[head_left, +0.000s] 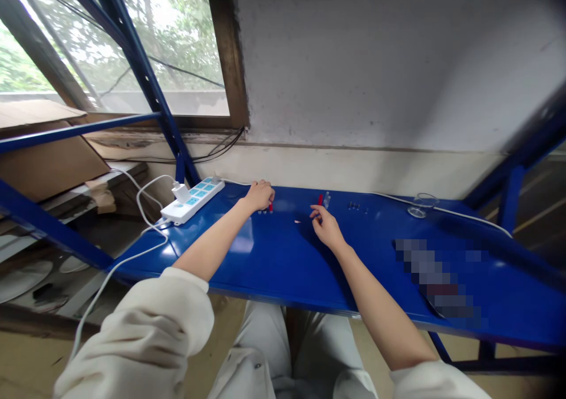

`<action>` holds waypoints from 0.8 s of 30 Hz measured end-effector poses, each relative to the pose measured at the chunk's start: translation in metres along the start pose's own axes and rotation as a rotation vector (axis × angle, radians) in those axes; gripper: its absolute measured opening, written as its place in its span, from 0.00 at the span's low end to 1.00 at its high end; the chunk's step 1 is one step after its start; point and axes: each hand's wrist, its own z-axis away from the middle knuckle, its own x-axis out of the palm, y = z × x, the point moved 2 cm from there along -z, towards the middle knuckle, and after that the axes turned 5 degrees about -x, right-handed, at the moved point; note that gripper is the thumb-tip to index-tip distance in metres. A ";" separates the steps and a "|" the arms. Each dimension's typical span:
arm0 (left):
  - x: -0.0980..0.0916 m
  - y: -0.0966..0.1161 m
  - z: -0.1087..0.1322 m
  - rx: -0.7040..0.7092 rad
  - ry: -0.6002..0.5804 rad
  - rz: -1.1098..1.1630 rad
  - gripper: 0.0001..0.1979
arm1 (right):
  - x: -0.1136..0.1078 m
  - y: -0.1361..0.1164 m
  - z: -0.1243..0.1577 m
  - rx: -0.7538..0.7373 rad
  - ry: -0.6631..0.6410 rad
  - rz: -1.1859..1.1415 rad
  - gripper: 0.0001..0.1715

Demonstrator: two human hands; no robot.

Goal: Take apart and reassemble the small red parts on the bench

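My left hand (260,195) rests at the back of the blue table with its fingers curled down. Small clear tubes (263,211) and a red stick (271,208) show just under its fingertips; what the fingers hold is hidden. To the right, my right hand (327,227) is held low over the tabletop, its fingers partly stretched and apart. Just beyond these fingers are another red stick (320,200) and clear tubes (327,199). A tiny pale piece (298,221) lies between my hands.
A white power strip (193,201) with a plugged-in charger sits at the left, its cable hanging over the edge. Several small clear pieces (354,205) lie right of my right hand. Farther right are a coiled clear item (418,211) and a blurred-out dark object (435,278).
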 end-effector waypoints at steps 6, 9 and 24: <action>-0.002 0.000 0.000 -0.032 -0.053 -0.006 0.07 | -0.004 -0.002 0.000 0.054 -0.026 0.109 0.22; -0.009 0.004 0.001 -0.020 -0.034 0.007 0.11 | -0.010 -0.003 0.000 0.170 -0.053 0.279 0.21; 0.049 0.116 0.000 0.090 0.115 0.323 0.30 | -0.010 0.004 0.005 0.374 -0.159 0.618 0.26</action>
